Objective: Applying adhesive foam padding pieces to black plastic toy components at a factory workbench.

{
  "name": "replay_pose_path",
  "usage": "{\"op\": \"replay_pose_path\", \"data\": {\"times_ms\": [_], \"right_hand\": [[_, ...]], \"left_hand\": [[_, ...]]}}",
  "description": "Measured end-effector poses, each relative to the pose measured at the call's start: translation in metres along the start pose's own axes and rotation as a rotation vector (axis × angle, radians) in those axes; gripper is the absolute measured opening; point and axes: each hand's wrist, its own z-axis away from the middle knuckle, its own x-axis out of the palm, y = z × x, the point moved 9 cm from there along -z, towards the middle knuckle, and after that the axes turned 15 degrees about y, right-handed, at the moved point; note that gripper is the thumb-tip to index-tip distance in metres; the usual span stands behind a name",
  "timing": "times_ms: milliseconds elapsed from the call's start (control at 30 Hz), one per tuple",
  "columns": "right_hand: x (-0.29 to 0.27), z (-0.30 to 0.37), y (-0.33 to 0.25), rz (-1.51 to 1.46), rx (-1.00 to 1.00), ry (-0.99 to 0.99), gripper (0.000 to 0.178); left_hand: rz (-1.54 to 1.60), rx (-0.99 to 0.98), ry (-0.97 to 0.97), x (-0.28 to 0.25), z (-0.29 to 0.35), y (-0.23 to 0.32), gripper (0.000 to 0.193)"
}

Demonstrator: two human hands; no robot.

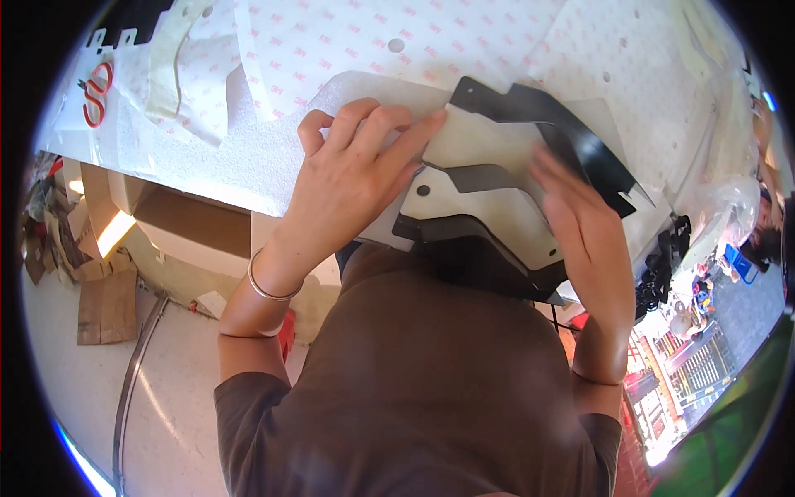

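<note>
My left hand (356, 153) is at the left end of a cream-coloured, wavy-edged flat piece (484, 139), index finger and thumb at its edge and the other fingers curled. Over the right end of that piece lies my right hand (580, 203), fingers stretched out and slightly blurred. Beneath and behind the cream piece is a glossy black shaped plate (584, 142) with a small hole at its upper left corner. Nearer my body is a second pale wavy piece (480, 205) with dark round holes, set on another black plate (472, 232).
White sheeting with red print (331, 41) covers the table, with a foam sheet (265, 137) on it. Red-handled scissors (98, 95) lie far left. An open cardboard box (190, 219) stands below the left edge. Black cables (658, 269) hang at the right; another person (763, 236) is beyond.
</note>
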Motion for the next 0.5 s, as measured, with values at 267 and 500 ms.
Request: {"op": "replay_pose_path", "data": {"times_ms": [267, 500], "right_hand": [[-0.084, 0.03, 0.039, 0.132, -0.173, 0.277, 0.023], [-0.138, 0.059, 0.122, -0.22, -0.051, 0.894, 0.024]], "left_hand": [[0.284, 0.077, -0.08, -0.02, -0.021, 0.047, 0.039], [0.101, 0.298, 0.212, -0.084, -0.051, 0.057, 0.013]]}}
